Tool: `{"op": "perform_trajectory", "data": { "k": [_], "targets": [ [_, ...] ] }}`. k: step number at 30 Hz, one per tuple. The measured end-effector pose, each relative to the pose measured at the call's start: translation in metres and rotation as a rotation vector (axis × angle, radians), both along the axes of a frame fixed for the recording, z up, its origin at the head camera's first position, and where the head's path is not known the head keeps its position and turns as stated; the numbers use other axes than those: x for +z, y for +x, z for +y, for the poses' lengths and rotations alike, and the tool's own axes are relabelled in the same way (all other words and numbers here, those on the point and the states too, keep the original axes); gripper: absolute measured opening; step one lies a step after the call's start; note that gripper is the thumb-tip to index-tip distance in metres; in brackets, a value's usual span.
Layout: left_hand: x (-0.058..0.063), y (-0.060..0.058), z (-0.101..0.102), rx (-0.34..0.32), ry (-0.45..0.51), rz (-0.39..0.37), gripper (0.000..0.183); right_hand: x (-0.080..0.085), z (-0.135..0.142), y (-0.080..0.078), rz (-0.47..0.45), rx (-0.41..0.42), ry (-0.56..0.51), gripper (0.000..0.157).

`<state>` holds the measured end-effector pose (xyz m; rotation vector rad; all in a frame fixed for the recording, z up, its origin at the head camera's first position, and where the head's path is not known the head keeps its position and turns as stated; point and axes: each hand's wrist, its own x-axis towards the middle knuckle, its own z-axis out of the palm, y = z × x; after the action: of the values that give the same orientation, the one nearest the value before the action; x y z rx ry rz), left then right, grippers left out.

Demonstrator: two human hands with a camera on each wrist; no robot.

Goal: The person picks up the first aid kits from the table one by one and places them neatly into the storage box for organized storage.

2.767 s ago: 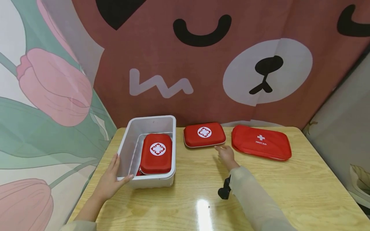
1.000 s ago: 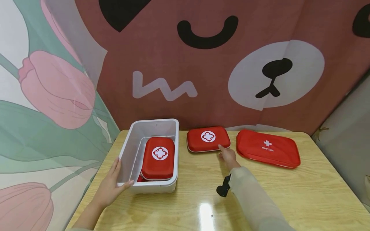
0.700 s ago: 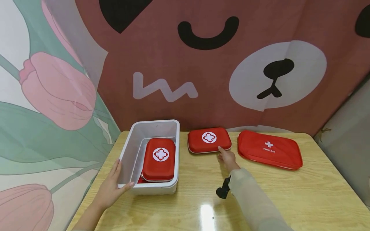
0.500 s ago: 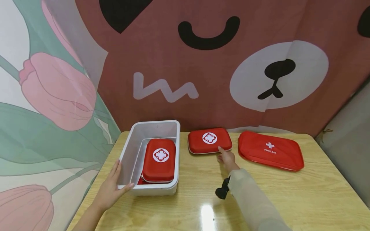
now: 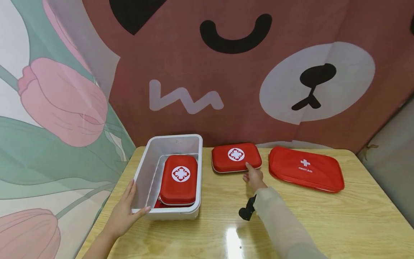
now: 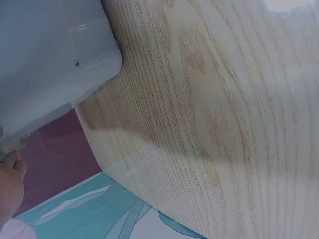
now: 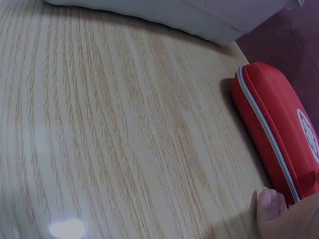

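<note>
My left hand point(image 5: 121, 216) holds the grey plastic bin point(image 5: 139, 172) at its near left corner, thumb over the front rim and fingers along the left side. Inside the bin, a red first aid case point(image 5: 178, 192) with a white cross emblem lies on something red, mostly hidden. A matching red zip case point(image 5: 223, 158) lies on the table right of the bin. One extended finger of my right hand point(image 5: 255, 178) touches its near right corner, while the other fingers curl in front. In the right wrist view, those fingertips point(image 7: 267, 196) sit beside the zip case point(image 7: 279, 124).
Farther right lies a flat red FIRST AID pouch point(image 5: 294, 172). The wooden table point(image 5: 213, 233) backs onto a printed bear curtain point(image 5: 181, 46), with a flowered curtain point(image 5: 58, 100) on the left. A black device point(image 5: 247, 208) is worn at my right wrist.
Since the earliest frame, my right finger has come onto the zip case's near right corner and stayed there. The cases and bin keep their places; the head view has shifted slightly.
</note>
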<state>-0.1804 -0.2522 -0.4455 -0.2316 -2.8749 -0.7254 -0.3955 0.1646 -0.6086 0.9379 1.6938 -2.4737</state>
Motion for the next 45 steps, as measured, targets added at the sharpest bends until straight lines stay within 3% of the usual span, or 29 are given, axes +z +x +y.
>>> {"op": "perform_trajectory", "data": {
  "k": [5,7,12,13,16,18,22,24,25,26,30,32,38,39,45],
  "targets": [
    [0.001,-0.001,0.0,0.0,0.002,0.002,0.091,-0.056,0.01,-0.035,0.022,-0.039,-0.032,0.049],
    [0.001,-0.001,0.001,0.001,0.001,0.0,0.092,-0.032,0.002,-0.023,-0.031,-0.057,0.01,0.051],
    [0.0,-0.001,0.001,0.001,0.006,0.006,0.092,0.07,-0.025,0.03,-0.167,-0.047,0.097,0.049],
    [-0.001,-0.001,0.001,0.0,0.007,0.007,0.092,0.084,-0.028,0.038,-0.176,-0.038,0.089,0.047],
    [-0.001,0.0,0.0,0.001,0.005,0.008,0.092,0.118,-0.034,0.059,-0.183,-0.004,0.059,0.046],
    [-0.001,0.0,0.0,0.003,0.001,0.007,0.092,0.127,-0.034,0.068,-0.173,0.012,0.038,0.048],
    [-0.002,0.0,0.0,0.002,-0.002,0.013,0.091,0.111,-0.033,0.059,-0.16,-0.013,0.052,0.054],
    [-0.002,0.0,0.0,0.001,0.0,0.015,0.091,0.091,-0.034,0.045,-0.166,-0.063,0.053,0.055],
    [-0.002,0.0,0.0,0.002,0.002,0.016,0.091,0.065,-0.03,0.031,-0.154,-0.08,0.031,0.061],
    [-0.002,0.0,0.0,0.002,0.003,0.019,0.091,0.059,-0.03,0.027,-0.164,-0.109,0.029,0.059],
    [-0.002,-0.001,0.001,0.003,0.005,0.027,0.091,0.046,-0.033,0.022,-0.147,-0.181,0.007,0.059],
    [-0.002,-0.002,0.001,0.001,0.007,0.033,0.09,0.063,-0.037,0.032,-0.102,-0.223,-0.013,0.05],
    [0.0,-0.003,-0.001,-0.003,-0.001,0.04,0.091,0.078,-0.041,0.049,-0.03,-0.264,-0.109,0.051],
    [0.0,-0.003,-0.001,-0.003,-0.001,0.04,0.091,0.088,-0.042,0.055,-0.068,-0.26,-0.09,0.054],
    [-0.002,-0.002,0.0,0.002,0.01,0.026,0.091,0.095,-0.041,0.068,-0.081,-0.311,-0.098,0.057]
  ]
}}
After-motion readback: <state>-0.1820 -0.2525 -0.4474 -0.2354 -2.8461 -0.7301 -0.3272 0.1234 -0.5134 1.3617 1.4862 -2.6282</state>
